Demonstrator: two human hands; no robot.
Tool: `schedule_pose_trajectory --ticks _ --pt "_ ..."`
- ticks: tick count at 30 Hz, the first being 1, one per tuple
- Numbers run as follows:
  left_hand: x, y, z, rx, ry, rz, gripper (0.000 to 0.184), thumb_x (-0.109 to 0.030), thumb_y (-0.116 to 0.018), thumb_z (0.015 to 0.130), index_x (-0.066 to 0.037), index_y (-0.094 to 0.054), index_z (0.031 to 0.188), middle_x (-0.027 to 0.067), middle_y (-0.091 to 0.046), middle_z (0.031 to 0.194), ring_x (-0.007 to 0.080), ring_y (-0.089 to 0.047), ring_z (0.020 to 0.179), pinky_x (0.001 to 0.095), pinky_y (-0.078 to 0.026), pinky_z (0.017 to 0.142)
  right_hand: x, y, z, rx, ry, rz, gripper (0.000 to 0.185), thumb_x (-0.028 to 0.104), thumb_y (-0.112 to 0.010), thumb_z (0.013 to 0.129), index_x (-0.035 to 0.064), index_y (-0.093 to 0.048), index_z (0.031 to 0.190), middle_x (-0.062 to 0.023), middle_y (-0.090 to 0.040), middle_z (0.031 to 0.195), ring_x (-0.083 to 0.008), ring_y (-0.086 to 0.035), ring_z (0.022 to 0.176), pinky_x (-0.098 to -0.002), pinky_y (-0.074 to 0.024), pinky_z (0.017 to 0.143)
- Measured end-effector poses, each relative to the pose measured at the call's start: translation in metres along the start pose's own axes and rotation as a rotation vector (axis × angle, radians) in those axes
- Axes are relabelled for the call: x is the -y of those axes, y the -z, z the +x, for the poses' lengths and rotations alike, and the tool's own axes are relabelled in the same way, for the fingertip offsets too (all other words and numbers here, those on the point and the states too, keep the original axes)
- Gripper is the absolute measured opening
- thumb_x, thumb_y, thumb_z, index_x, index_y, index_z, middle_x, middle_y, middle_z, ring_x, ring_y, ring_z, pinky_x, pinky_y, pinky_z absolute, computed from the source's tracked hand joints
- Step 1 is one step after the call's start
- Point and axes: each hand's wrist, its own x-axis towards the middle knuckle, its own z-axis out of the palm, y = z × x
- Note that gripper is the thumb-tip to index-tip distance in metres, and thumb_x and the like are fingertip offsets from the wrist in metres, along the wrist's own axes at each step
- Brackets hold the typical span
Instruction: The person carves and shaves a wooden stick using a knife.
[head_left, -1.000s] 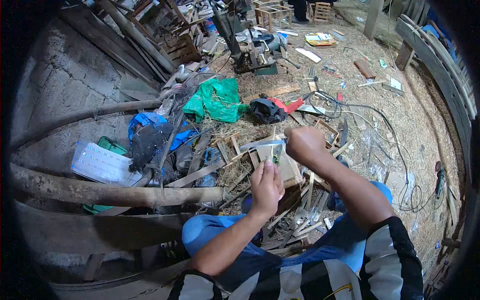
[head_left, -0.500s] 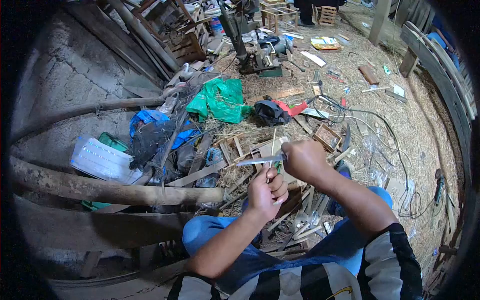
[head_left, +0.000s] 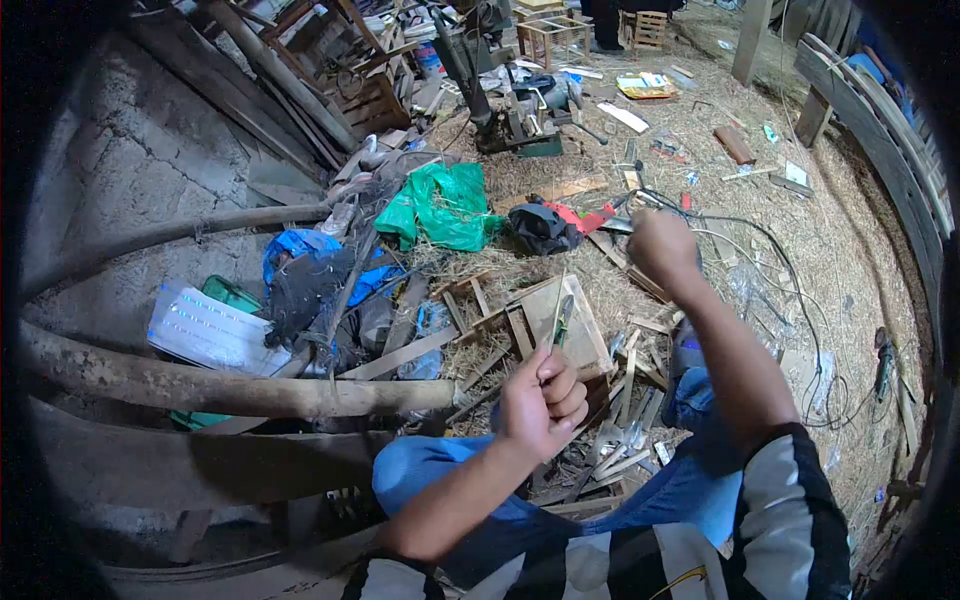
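Observation:
My left hand (head_left: 543, 402) is closed round a thin wooden stick (head_left: 556, 312) that points up and away from me. Out to the right and farther forward, my right hand (head_left: 664, 248) makes a fist. The knife it gripped a moment ago is mostly hidden now, and I cannot make out its blade for certain. Behind the stick a wooden board (head_left: 588, 345) lies tilted on the scrap, with a small green-handled tool (head_left: 564, 318) on it. My two hands are well apart.
Wood offcuts (head_left: 612, 465) lie between my knees. A bamboo pole (head_left: 250, 388) runs along the left. Ahead are a green plastic bag (head_left: 440, 205), a black bag (head_left: 543, 230) and a machine on a stand (head_left: 530, 120). Black cables (head_left: 770, 245) trail across the straw-covered floor at right.
My right hand has moved forward and to the right, away from the stick, taking the knife off it. My left hand stays nearly in place, holding the stick.

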Motion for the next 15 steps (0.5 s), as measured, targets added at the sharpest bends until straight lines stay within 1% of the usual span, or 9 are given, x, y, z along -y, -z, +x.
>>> schedule_pose_trajectory --ticks 3,4,5,6,7,8,10,14,15 --pt "-0.005 0.015 0.007 -0.007 -0.058 -0.044 0.037 -0.041 -0.039 0.104 -0.021 -0.042 0.073 -0.0058 -0.021 0.052 0.0101 -0.020 0.041 0.0278 -0.023 0.036 0.014 0.009 -0.011 -0.051 0.009 -0.023 0.014 0.014 -0.056 0.082 0.0099 -0.070 0.085 -0.0195 -0.067 0.073 -0.0385 -0.068 0.070 -0.0511 -0.0538 0.062" --pt "-0.008 0.016 0.008 -0.002 -0.061 -0.053 0.037 -0.041 -0.039 0.104 -0.021 -0.042 0.073 -0.0058 -0.021 0.052 0.0101 -0.020 0.041 0.0278 -0.023 0.036 0.025 0.003 -0.023 -0.030 0.071 -0.002 0.013 0.016 -0.057 0.082 0.0108 -0.069 0.081 -0.0194 -0.066 0.070 -0.0386 -0.067 0.067 -0.0509 -0.0536 0.061" --pt "-0.010 0.016 0.008 -0.003 -0.084 -0.018 0.037 -0.041 -0.038 0.104 -0.021 -0.042 0.074 -0.0058 -0.022 0.052 0.0101 -0.021 0.041 0.0278 -0.024 0.037 0.035 -0.007 -0.032 -0.057 0.195 0.009 0.012 0.017 -0.058 0.081 0.0112 -0.067 0.078 -0.0181 -0.066 0.068 -0.0384 -0.067 0.065 -0.0509 -0.0534 0.060" --pt "-0.010 0.015 0.010 -0.004 -0.106 0.020 0.036 -0.040 -0.038 0.105 -0.021 -0.042 0.074 -0.0057 -0.022 0.052 0.0101 -0.021 0.041 0.0278 -0.024 0.037 0.055 0.004 -0.047 0.060 0.170 0.031 0.011 0.017 -0.059 0.080 0.0116 -0.067 0.077 -0.0170 -0.065 0.067 -0.0380 -0.067 0.064 -0.0508 -0.0534 0.060" --pt "-0.008 0.013 0.011 -0.014 -0.117 0.028 0.037 -0.041 -0.037 0.105 -0.021 -0.042 0.074 -0.0056 -0.022 0.052 0.0101 -0.021 0.041 0.0276 -0.024 0.037 0.066 0.007 -0.058 0.078 0.239 0.097 0.012 0.018 -0.060 0.078 0.0125 -0.070 0.081 -0.0170 -0.068 0.071 -0.0368 -0.069 0.068 -0.0497 -0.0549 0.062" --pt "-0.007 0.012 0.012 -0.013 -0.114 0.028 0.037 -0.041 -0.037 0.105 -0.021 -0.042 0.074 -0.0056 -0.022 0.052 0.0101 -0.021 0.041 0.0276 -0.024 0.037 0.072 0.006 -0.063 0.101 0.308 0.106 0.012 0.018 -0.061 0.077 0.0121 -0.070 0.081 -0.0164 -0.068 0.070 -0.0371 -0.069 0.066 -0.0498 -0.0547 0.060" --pt "-0.005 0.011 0.013 -0.041 -0.134 0.004 0.037 -0.042 -0.037 0.105 -0.021 -0.042 0.074 -0.0056 -0.022 0.052 0.0101 -0.021 0.041 0.0276 -0.023 0.037 0.081 0.012 -0.070 0.147 0.358 0.102 0.011 0.018 -0.062 0.076 0.0109 -0.069 0.080 -0.0165 -0.068 0.069 -0.0369 -0.069 0.066 -0.0491 -0.0550 0.060" --pt "-0.004 0.007 0.011 0.014 -0.075 0.022 0.037 -0.042 -0.038 0.105 -0.021 -0.043 0.074 -0.0057 -0.021 0.052 0.0100 -0.020 0.041 0.0275 -0.023 0.037 0.081 0.006 -0.068 0.193 0.365 0.081 0.011 0.017 -0.062 0.075 0.0096 -0.069 0.080 -0.0179 -0.068 0.070 -0.0373 -0.069 0.065 -0.0484 -0.0551 0.060" --pt "-0.002 0.006 0.009 0.018 -0.059 0.008 0.037 -0.042 -0.038 0.105 -0.021 -0.043 0.074 -0.0058 -0.021 0.052 0.0100 -0.020 0.041 0.0275 -0.023 0.037 0.077 0.005 -0.064 0.140 0.336 0.084 0.011 0.017 -0.062 0.075 0.0092 -0.069 0.080 -0.0185 -0.068 0.070 -0.0374 -0.069 0.065 -0.0483 -0.0553 0.060"
